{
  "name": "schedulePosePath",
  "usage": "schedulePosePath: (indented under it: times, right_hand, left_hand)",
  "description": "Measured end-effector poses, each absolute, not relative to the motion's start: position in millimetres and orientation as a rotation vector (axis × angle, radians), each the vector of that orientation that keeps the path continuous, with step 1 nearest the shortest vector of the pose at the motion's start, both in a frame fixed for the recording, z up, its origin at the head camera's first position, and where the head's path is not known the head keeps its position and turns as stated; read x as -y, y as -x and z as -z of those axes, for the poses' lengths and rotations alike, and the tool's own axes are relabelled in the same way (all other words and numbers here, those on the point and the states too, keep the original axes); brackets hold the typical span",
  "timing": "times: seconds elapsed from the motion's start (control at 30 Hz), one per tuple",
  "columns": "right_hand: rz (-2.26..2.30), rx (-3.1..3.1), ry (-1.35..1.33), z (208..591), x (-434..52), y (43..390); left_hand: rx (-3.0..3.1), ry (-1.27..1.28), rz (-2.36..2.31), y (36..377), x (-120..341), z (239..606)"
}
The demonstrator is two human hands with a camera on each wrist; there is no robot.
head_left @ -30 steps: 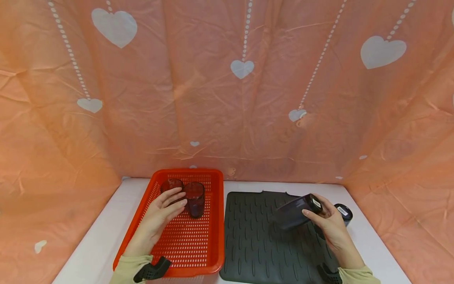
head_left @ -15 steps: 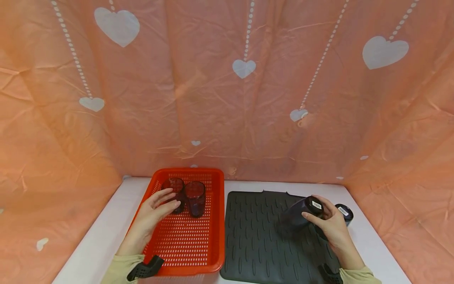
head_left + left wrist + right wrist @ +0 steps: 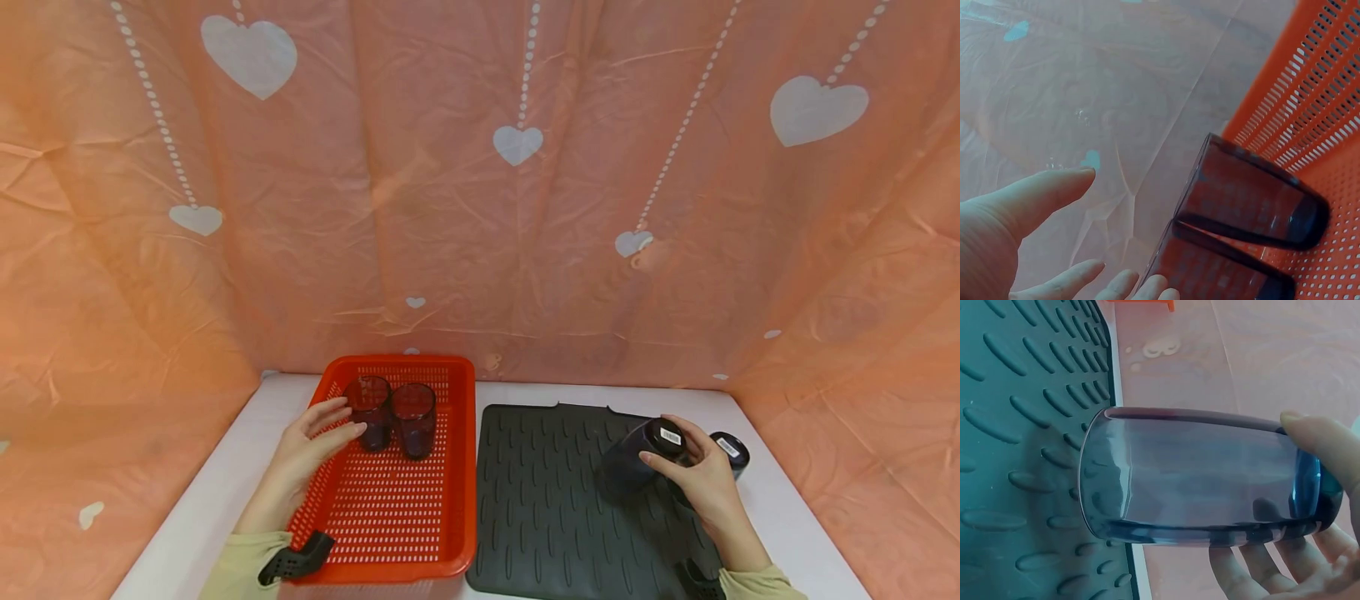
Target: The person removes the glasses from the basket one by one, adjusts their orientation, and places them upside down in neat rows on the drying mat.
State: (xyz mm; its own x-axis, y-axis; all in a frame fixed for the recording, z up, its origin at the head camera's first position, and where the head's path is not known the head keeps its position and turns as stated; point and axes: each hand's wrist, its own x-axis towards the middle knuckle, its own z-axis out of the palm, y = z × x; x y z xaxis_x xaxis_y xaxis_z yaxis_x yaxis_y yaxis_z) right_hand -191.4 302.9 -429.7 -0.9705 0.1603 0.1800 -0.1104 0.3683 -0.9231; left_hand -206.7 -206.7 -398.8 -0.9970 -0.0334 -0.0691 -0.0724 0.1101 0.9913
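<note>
Two dark tumblers stand upright side by side at the back of the red perforated basket [image 3: 397, 364]: the left tumbler [image 3: 370, 414] and the right one [image 3: 413, 420]. My left hand [image 3: 341, 419] lies open just left of them, its fingertips [image 3: 1035, 194] close to the left tumbler [image 3: 1216, 275]. Over the dark grey ribbed mat [image 3: 540, 500], my right hand [image 3: 678, 457] grips a third dark tumbler [image 3: 633, 461], tilted with its mouth down and to the left. The base of the held tumbler [image 3: 1197, 475], which carries a barcode sticker, sits against my fingers [image 3: 1254, 562].
A further dark tumbler [image 3: 729, 450] stands upside down at the mat's right edge, behind my right hand. Basket and mat lie side by side on a white table [image 3: 217, 483]. Orange cloth with white hearts [image 3: 517, 250] walls in the back and both sides.
My left hand has drawn back to the left, off the left tumbler. My right hand has moved its tumbler a little right and lower, tipping the mouth further toward the mat.
</note>
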Motion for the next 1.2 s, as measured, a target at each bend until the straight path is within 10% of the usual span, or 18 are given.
schedulePosePath:
  times: [1.2]
  right_hand:
    - [-1.515,2.407,0.068,441,-305,194]
  left_hand:
    - [-2.311,0.081,-2.046,228,233,405]
